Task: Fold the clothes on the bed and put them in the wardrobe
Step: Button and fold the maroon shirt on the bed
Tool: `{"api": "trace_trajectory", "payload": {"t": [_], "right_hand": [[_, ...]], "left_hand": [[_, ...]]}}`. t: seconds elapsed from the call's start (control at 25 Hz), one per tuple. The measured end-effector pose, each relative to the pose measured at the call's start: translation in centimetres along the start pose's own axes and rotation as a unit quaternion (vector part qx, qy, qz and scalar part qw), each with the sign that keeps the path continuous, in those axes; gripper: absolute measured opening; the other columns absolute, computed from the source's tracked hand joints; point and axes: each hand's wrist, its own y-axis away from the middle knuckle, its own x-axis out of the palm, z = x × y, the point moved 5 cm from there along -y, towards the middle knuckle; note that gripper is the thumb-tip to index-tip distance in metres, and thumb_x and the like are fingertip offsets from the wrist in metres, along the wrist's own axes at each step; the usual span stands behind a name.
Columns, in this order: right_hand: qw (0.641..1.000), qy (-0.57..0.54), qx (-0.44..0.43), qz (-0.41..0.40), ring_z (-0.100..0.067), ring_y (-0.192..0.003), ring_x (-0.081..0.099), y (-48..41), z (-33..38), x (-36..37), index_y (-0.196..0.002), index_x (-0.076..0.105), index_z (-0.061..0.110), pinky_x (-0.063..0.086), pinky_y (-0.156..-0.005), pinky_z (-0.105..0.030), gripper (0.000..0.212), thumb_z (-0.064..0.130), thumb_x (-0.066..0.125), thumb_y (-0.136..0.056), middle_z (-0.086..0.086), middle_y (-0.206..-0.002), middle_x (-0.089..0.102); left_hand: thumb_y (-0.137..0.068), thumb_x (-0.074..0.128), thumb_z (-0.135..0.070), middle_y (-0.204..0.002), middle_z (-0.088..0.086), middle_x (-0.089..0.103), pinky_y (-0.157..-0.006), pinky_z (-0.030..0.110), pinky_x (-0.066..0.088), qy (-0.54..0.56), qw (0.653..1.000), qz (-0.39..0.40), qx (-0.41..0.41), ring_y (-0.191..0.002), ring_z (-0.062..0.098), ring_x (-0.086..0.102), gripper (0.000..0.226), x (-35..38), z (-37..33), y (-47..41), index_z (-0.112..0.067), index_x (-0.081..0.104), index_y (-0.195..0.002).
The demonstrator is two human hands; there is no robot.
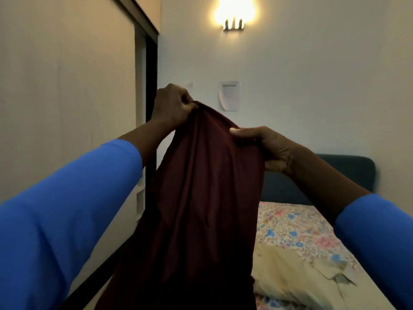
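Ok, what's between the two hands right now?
Head view: the bunched top edge of the maroon garment runs from the left hand to the right hand.

We see a dark red cloth [201, 198] held up high by its bunched top edge. It hangs long and loose down the middle of the frame, full of soft folds.
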Motion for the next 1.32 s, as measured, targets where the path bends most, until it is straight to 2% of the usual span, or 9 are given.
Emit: {"api": "trace_trajectory", "payload": {"t": [0.28,0.48,0.56,0.68,0.8,0.96,1.12,1.2,1.32], "right_hand": [[0.949,0.228,-0.078,-0.205,-0.024,-0.089,0.071,2.5,3.6,-6.1,-0.105,0.075,0.000,0.057,-0.087,-0.040,0.040,0.038,0.076,-0.090,-0.010,-0.100,0.078],[0.925,0.273,-0.157,-0.211,-0.034,-0.091,0.075,4.9,3.3,-6.5,-0.097,0.071,-0.004,0.062,-0.087,-0.048,0.032,0.021,0.085,-0.084,-0.021,-0.096,0.077],[0.848,0.439,-0.197,-0.220,-0.029,-0.079,0.071,5.6,4.8,-6.8,-0.080,0.065,0.007,0.058,-0.073,-0.048,0.034,0.035,0.082,-0.087,-0.015,-0.081,0.073],[0.653,0.696,-0.113,-0.276,-0.021,-0.072,0.055,6.8,5.7,-10.0,-0.075,0.047,0.024,0.041,-0.067,-0.039,0.052,0.073,0.056,-0.091,0.003,-0.075,0.056],[0.733,0.621,0.001,-0.278,-0.026,-0.092,0.058,7.6,2.4,-14.7,-0.089,0.050,0.020,0.039,-0.076,-0.039,0.044,0.062,0.044,-0.102,-0.002,-0.096,0.059],[0.821,0.509,-0.025,-0.257,-0.021,-0.087,0.056,7.9,-3.7,-15.3,-0.094,0.055,0.007,0.041,-0.074,-0.035,0.020,0.024,0.062,-0.102,-0.008,-0.091,0.059],[0.888,0.429,-0.038,-0.161,-0.005,-0.084,0.063,8.1,-7.6,-11.2,-0.102,0.068,0.005,0.052,-0.079,-0.023,0.006,0.004,0.067,-0.097,-0.003,-0.094,0.069],[0.875,0.469,-0.038,-0.114,-0.006,-0.088,0.069,7.8,-8.5,-9.4,-0.101,0.073,0.009,0.055,-0.082,-0.022,0.006,0.011,0.072,-0.095,0.001,-0.095,0.074],[0.771,0.626,-0.050,-0.106,-0.012,-0.085,0.069,7.8,-8.9,-8.8,-0.093,0.074,0.021,0.057,-0.080,-0.037,0.009,0.030,0.075,-0.092,0.006,-0.090,0.073]], "left_hand": [[-0.100,0.061,-0.015,-0.111,0.001,0.074,-0.077,0.019,0.046,0.045,0.986,0.162,0.021,-0.104,0.015,0.065,0.021,2.5,-4.3,-1.7,-0.021,0.077,-0.113],[-0.088,0.067,-0.001,-0.097,0.010,0.065,-0.077,0.044,0.059,-0.182,0.963,0.109,0.166,-0.085,0.031,0.066,0.018,4.8,-4.2,2.9,-0.013,0.065,-0.102],[-0.088,0.064,0.000,-0.087,0.012,0.063,-0.072,0.048,0.059,-0.209,0.959,0.103,0.163,-0.077,0.033,0.065,0.012,5.6,-2.9,4.4,-0.011,0.060,-0.094],[-0.088,0.061,0.001,-0.080,0.013,0.067,-0.076,0.044,0.060,-0.140,0.987,0.075,0.015,-0.076,0.032,0.066,0.013,5.0,1.1,5.2,-0.008,0.067,-0.081],[-0.083,0.043,0.011,-0.066,0.008,0.059,-0.062,0.037,0.047,0.168,0.961,0.100,-0.198,-0.066,0.026,0.054,0.029,4.8,3.8,8.6,-0.009,0.058,-0.067],[-0.100,0.055,-0.010,-0.080,0.001,0.072,-0.057,0.031,0.045,0.278,0.908,0.248,-0.193,-0.069,0.015,0.066,0.011,9.7,-0.2,17.4,-0.013,0.065,-0.101],[-0.092,0.076,-0.037,-0.115,-0.003,0.071,-0.084,0.031,0.060,0.377,0.843,0.335,-0.186,-0.104,0.010,0.070,0.046,16.5,-5.4,25.5,-0.025,0.058,-0.133],[-0.089,0.079,-0.029,-0.111,-0.004,0.074,-0.086,0.031,0.060,0.411,0.841,0.312,-0.164,-0.101,0.011,0.072,0.043,19.0,-7.4,27.2,-0.024,0.062,-0.128],[-0.089,0.073,-0.018,-0.101,-0.005,0.072,-0.078,0.030,0.055,0.267,0.940,0.205,-0.059,-0.089,0.013,0.068,0.026,19.8,-8.3,27.0,-0.020,0.070,-0.115]]}}
